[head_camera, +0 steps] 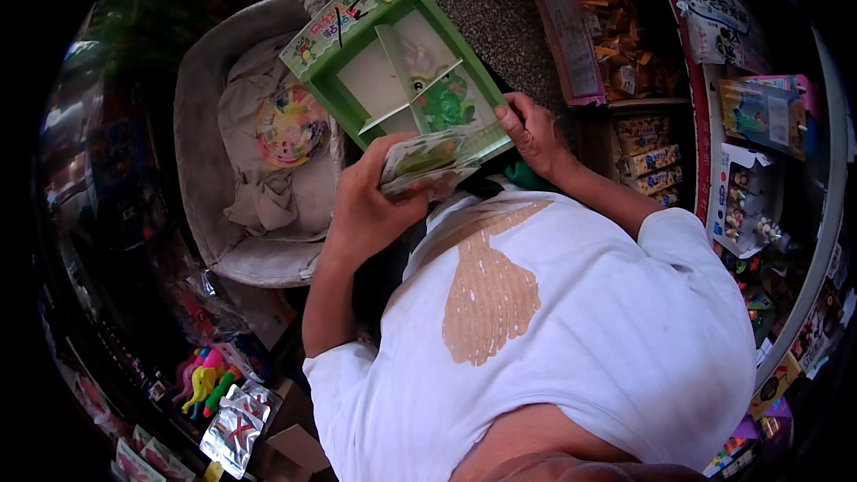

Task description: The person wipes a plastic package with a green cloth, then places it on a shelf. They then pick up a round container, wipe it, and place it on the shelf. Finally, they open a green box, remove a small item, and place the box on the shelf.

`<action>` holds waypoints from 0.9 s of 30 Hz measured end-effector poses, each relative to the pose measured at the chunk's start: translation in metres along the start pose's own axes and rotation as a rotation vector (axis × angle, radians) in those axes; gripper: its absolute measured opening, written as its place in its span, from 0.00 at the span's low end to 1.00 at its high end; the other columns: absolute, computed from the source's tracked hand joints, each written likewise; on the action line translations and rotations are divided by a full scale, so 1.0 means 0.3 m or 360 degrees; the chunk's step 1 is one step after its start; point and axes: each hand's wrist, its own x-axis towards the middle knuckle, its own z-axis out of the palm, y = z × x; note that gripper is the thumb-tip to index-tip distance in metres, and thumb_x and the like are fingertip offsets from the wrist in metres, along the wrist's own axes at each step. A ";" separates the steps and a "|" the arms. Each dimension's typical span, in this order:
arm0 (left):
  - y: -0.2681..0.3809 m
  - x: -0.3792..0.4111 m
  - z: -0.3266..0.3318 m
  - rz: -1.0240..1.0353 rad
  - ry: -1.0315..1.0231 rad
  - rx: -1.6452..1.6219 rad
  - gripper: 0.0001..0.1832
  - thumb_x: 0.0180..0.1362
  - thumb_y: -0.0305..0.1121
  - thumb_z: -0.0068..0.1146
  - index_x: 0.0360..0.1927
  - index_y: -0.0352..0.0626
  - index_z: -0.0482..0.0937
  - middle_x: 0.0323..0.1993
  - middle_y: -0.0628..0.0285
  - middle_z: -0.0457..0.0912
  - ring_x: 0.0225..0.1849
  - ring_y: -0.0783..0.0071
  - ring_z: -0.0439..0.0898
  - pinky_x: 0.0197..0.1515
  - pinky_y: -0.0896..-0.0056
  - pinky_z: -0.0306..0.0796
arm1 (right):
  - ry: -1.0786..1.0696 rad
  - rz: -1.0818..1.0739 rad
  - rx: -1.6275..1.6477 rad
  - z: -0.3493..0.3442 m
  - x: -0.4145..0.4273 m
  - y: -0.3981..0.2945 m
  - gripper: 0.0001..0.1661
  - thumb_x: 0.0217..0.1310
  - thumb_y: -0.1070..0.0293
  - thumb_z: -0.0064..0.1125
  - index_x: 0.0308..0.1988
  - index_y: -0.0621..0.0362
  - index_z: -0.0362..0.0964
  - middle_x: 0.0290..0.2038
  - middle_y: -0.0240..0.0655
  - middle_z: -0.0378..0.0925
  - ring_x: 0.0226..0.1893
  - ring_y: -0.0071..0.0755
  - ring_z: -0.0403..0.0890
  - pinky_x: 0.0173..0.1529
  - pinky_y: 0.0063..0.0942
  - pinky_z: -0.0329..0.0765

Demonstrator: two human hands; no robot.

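Note:
A green cardboard display box (338,107) with cartoon frogs and printed writing on its raised flap tilts in front of me. Thin dividers (394,57) split its inside into compartments. One compartment holds a clear packet with a green frog toy (447,106); something pale and translucent lies above it. My right hand (535,137) grips the box at its near right corner, thumb over the edge. Several flat clear packets (425,159) with green contents are pinched in my left hand (375,201), just over the box's near left edge. They partly cover that edge.
Left of the box stands a grey padded seat (201,120) bearing crumpled cloth and a colourful round item (291,126). Orange-wrapped goods (612,33) fill a carton at right, beside loaded shelves (702,114). Silver packets (234,432) and bright toys (204,381) lie lower left.

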 end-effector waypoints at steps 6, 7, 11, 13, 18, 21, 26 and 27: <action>0.025 0.166 0.021 0.0133 -0.0347 0.0468 0.21 0.43 0.34 0.67 0.41 0.37 0.75 0.38 0.46 0.80 0.39 0.47 0.80 0.41 0.57 0.73 | 0.0020 -0.0012 -0.0122 0.003 -0.003 -0.016 0.37 0.64 0.39 0.45 0.49 0.67 0.70 0.39 0.55 0.78 0.44 0.53 0.80 0.49 0.40 0.74; 0.016 0.194 0.030 0.0130 -0.0370 0.0549 0.22 0.43 0.34 0.68 0.42 0.37 0.75 0.39 0.47 0.79 0.40 0.48 0.79 0.42 0.57 0.73 | 0.0009 -0.0008 -0.0128 0.003 -0.008 -0.023 0.36 0.64 0.40 0.45 0.49 0.67 0.70 0.40 0.55 0.78 0.44 0.54 0.80 0.49 0.40 0.74; 0.020 0.266 0.043 0.0043 -0.0510 0.0807 0.26 0.40 0.35 0.69 0.43 0.36 0.74 0.48 0.45 0.74 0.46 0.44 0.76 0.47 0.55 0.71 | 0.0029 -0.0042 -0.0140 0.020 -0.016 -0.004 0.35 0.65 0.39 0.44 0.50 0.63 0.69 0.38 0.49 0.78 0.41 0.44 0.81 0.45 0.36 0.74; 0.021 0.279 0.057 0.0074 -0.0474 0.0922 0.27 0.41 0.35 0.69 0.44 0.37 0.73 0.49 0.43 0.72 0.47 0.43 0.76 0.48 0.55 0.71 | 0.0015 -0.0016 -0.0143 0.009 -0.017 -0.011 0.33 0.65 0.41 0.46 0.50 0.62 0.69 0.39 0.50 0.78 0.42 0.46 0.81 0.46 0.38 0.74; 0.012 0.297 0.062 0.0114 -0.0517 0.0948 0.32 0.40 0.36 0.72 0.50 0.39 0.71 0.50 0.43 0.70 0.48 0.42 0.75 0.48 0.52 0.71 | -0.0004 0.0155 -0.0056 0.011 -0.002 -0.005 0.30 0.64 0.43 0.47 0.48 0.61 0.69 0.40 0.50 0.79 0.43 0.50 0.81 0.47 0.42 0.76; 0.005 0.275 0.072 0.0267 -0.0402 0.0959 0.28 0.41 0.34 0.69 0.46 0.40 0.69 0.46 0.41 0.70 0.43 0.37 0.75 0.42 0.47 0.72 | 0.0028 -0.0001 -0.0090 0.024 -0.002 -0.003 0.26 0.63 0.48 0.49 0.47 0.61 0.70 0.38 0.51 0.78 0.42 0.53 0.81 0.45 0.41 0.76; 0.051 0.323 0.090 0.0191 -0.0484 0.0966 0.36 0.35 0.35 0.73 0.47 0.35 0.66 0.45 0.41 0.70 0.45 0.37 0.74 0.44 0.47 0.71 | 0.0064 -0.0105 -0.0051 -0.003 -0.012 0.011 0.30 0.64 0.45 0.47 0.44 0.64 0.68 0.35 0.52 0.77 0.39 0.54 0.80 0.44 0.43 0.74; 0.042 0.335 0.094 0.0236 -0.0495 0.0935 0.37 0.34 0.36 0.74 0.46 0.34 0.66 0.45 0.41 0.70 0.45 0.37 0.74 0.45 0.48 0.71 | 0.0056 -0.0098 -0.0037 -0.010 -0.015 0.009 0.30 0.64 0.45 0.47 0.44 0.65 0.68 0.34 0.52 0.77 0.39 0.54 0.80 0.44 0.43 0.74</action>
